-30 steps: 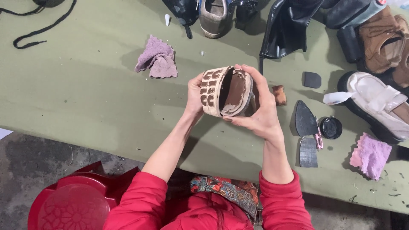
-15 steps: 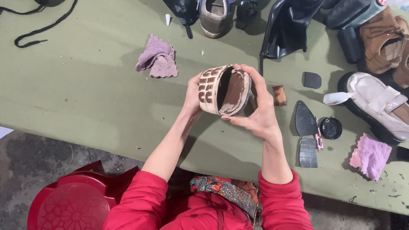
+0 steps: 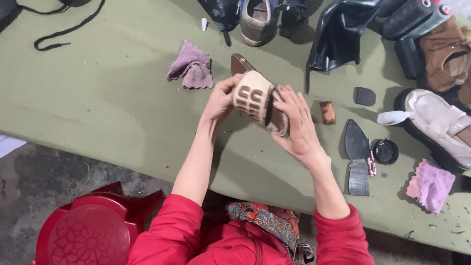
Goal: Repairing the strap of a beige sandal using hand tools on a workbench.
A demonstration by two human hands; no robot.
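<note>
Beige and brown leather, that's the shoe [image 3: 257,103] both hands have got, held up just above the green table [image 3: 98,108], roughly in the middle of it. It's tipped on its side so the beige strap part with the cut-out slots faces the camera and the brown sole end pokes out toward the far side.

Left hand [image 3: 220,100] grips the near-left end, fingers curled around the edge, thumb on top. Right hand [image 3: 297,125] is laid flat over the other end, fingers spread out and pressing against the brown side of the shoe. Red sleeves on both arms.

Stuff lying around: a mauve rag [image 3: 191,68] just left of the hands, a small brown block [image 3: 327,112] right beside the right hand, then a dark sole piece [image 3: 355,141], a little round black tin [image 3: 386,151] and a grey insert [image 3: 358,178] a bit further right. Pink cloth [image 3: 431,185] near the table edge on the right, white shoe [image 3: 439,125] above it. Far side has a grey shoe [image 3: 257,19], a black boot [image 3: 343,34] and a brown boot [image 3: 444,59]. Black cord [image 3: 64,29] top left. Red stool [image 3: 93,230] down on the floor, left of the person.
</note>
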